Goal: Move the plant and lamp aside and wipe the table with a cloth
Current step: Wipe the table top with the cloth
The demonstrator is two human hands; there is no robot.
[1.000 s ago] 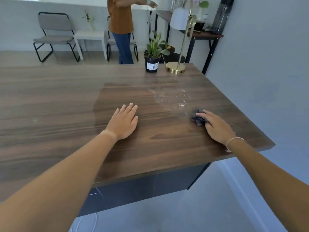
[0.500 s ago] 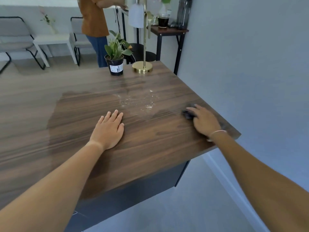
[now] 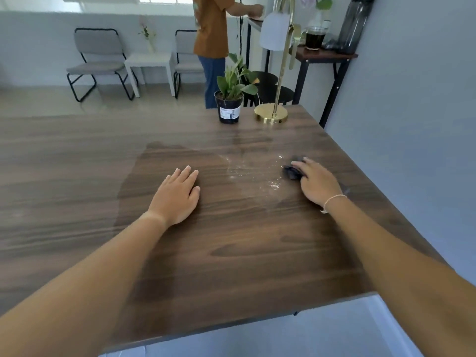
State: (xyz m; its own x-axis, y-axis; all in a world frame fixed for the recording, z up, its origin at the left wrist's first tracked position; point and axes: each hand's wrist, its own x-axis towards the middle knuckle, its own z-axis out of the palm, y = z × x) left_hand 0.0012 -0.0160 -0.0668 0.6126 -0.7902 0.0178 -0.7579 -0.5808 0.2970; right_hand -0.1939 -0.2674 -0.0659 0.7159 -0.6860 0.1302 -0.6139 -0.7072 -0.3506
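The left hand (image 3: 177, 195) is laid flat and open on the wooden table (image 3: 231, 253), fingers spread and pointed away toward the far edge; the right hand (image 3: 318, 185) is pressed, fingers curled, over a bunched dark cloth (image 3: 292, 172) near the table's right edge; no long axis can be told in the crumpled cloth; a wet patch (image 3: 252, 171) is seen just left of it; at the far edge the potted plant (image 3: 231, 96) is stood upright, with the brass lamp (image 3: 271, 115) just to its right, stem vertical.

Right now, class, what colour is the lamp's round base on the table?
Shiny gold: the lamp base shows best in the head view.
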